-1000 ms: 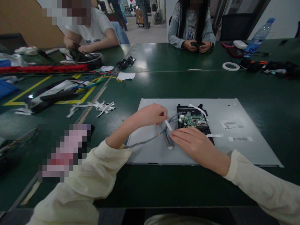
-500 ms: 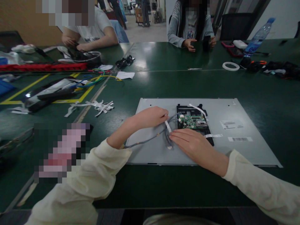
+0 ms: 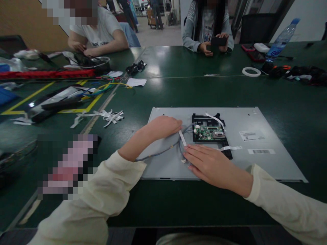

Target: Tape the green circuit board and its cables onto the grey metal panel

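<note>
A grey flat display panel (image 3: 158,170) lies back side up before me, with a green circuit board (image 3: 208,132) in a black bracket on it. Grey cables (image 3: 163,151) run from the board and bunch left of it. Across them slants a strip of white tape (image 3: 182,137). My left hand (image 3: 165,127) is closed at the tape's upper end, fingertips together. At the lower end my right hand (image 3: 212,164) rests with fingers stretched out, touching the tape and cables. Another white tape strip (image 3: 231,148) sticks to the bracket's lower right.
Torn white strips (image 3: 109,116) lie to the left, above a blurred pink phone-like object (image 3: 68,165). A tape roll (image 3: 251,71) and a water bottle (image 3: 282,40) are at the far right. Two people sit across the table (image 3: 176,90).
My right hand has shifted slightly down and its fingers have spread a little more. My left hand stays at the tape's upper end. A person opposite has turned a dark phone-like object sideways.
</note>
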